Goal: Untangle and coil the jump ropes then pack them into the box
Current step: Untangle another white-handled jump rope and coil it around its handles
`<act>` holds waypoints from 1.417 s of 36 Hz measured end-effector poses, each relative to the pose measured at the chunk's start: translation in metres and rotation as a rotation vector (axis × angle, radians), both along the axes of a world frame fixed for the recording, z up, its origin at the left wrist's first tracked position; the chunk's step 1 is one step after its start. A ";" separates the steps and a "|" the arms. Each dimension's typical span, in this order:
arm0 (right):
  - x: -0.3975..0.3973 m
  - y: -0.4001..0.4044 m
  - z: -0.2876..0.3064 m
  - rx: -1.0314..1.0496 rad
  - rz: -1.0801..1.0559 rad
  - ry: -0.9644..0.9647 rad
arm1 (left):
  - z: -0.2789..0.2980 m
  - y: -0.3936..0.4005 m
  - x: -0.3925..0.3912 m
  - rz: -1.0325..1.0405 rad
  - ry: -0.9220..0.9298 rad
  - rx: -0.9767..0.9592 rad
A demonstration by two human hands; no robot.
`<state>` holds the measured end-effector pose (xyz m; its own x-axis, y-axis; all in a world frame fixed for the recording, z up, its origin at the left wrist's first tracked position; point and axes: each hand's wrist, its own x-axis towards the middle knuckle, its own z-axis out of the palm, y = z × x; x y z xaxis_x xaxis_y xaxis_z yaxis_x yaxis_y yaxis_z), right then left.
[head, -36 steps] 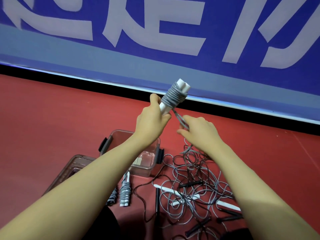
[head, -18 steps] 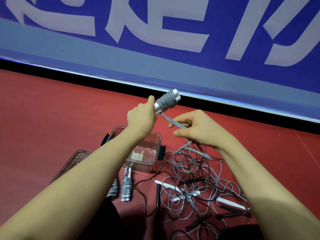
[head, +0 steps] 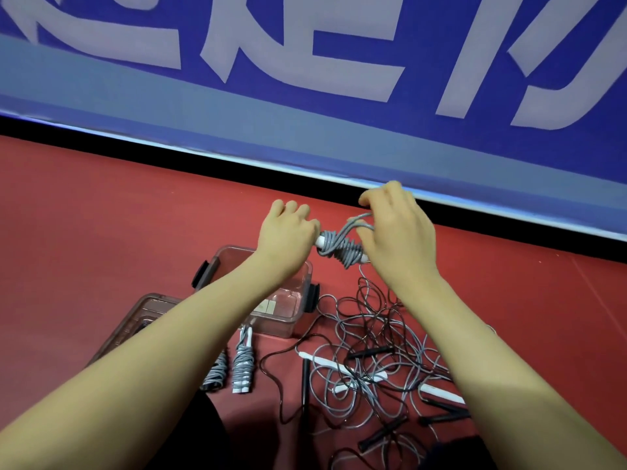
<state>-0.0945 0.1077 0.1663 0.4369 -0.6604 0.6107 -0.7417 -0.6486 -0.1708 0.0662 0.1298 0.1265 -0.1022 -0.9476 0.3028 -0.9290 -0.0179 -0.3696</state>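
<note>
The left hand is gripping the wrapped rope above the box while the right hand is pinching its last loop, seemingly finishing the coil; tucking that loop in comes next.

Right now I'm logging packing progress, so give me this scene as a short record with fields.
left hand: grips the white handle end of the grey rope bundle
right hand: pinches a loop of grey cord at the bundle
coiled ropes on floor: two, beside the lid
box: clear, open
tangle: grey and black ropes, still loose
</note>
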 end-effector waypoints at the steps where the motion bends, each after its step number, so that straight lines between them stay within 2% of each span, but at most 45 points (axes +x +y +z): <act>1: -0.001 0.000 0.000 0.135 -0.027 -0.069 | 0.001 -0.001 -0.001 0.000 0.010 -0.004; 3: 0.000 -0.001 -0.003 0.392 -0.026 -0.237 | -0.003 -0.003 -0.001 -0.004 0.026 -0.008; 5: 0.001 -0.002 -0.004 0.539 0.003 -0.419 | 0.000 -0.003 -0.002 0.025 0.022 -0.062; 9: 0.005 -0.005 0.002 0.646 -0.006 -0.464 | -0.008 -0.006 0.000 0.133 0.169 0.041; 12: 0.004 -0.002 0.010 0.520 -0.013 -0.336 | -0.004 -0.006 0.000 0.172 0.235 0.091; 14: 0.005 -0.001 0.015 0.371 -0.030 -0.066 | -0.003 -0.004 0.001 0.120 0.206 0.061; 16: 0.005 0.001 0.014 0.142 -0.016 0.150 | 0.002 0.000 -0.002 0.022 0.095 0.006; 18: 0.004 0.000 0.009 -0.071 -0.013 0.230 | 0.002 0.001 0.000 -0.034 0.059 0.000; 20: 0.003 -0.001 0.009 -0.153 -0.021 0.245 | -0.002 0.002 0.000 -0.110 0.038 0.025; 25: 0.000 -0.006 0.006 -0.118 -0.045 0.148 | 0.000 0.004 -0.005 -0.431 -0.035 0.011; 28: 0.000 -0.010 0.003 0.103 -0.122 0.239 | -0.002 0.004 -0.006 -0.568 -0.001 -0.052; 32: -0.006 -0.021 0.000 0.253 -0.176 0.221 | -0.003 0.005 -0.003 -0.644 0.108 -0.126; 38: -0.006 -0.022 -0.006 0.348 -0.184 0.212 | 0.003 0.007 -0.006 -0.643 0.344 -0.190; 40: -0.007 -0.021 -0.006 0.380 -0.171 0.225 | 0.013 0.013 -0.010 -0.557 0.577 -0.131; 42: -0.007 -0.021 -0.006 0.409 -0.161 0.227 | 0.022 0.018 -0.014 -0.407 0.891 -0.107; 44: -0.004 -0.019 -0.006 0.440 -0.161 0.197 | 0.026 0.019 -0.016 -0.287 1.075 -0.155; 48: 0.001 -0.016 -0.008 0.488 -0.049 0.177 | 0.026 0.012 -0.018 -0.107 1.180 -0.241; 51: 0.002 -0.015 -0.011 0.540 0.059 0.155 | 0.022 0.007 -0.017 0.023 1.109 -0.220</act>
<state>-0.0925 0.0932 0.1558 0.5397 -0.8334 0.1187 -0.7499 -0.5400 -0.3822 0.0494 0.1367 0.1484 0.3435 -0.8606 0.3759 -0.7409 -0.0024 0.6716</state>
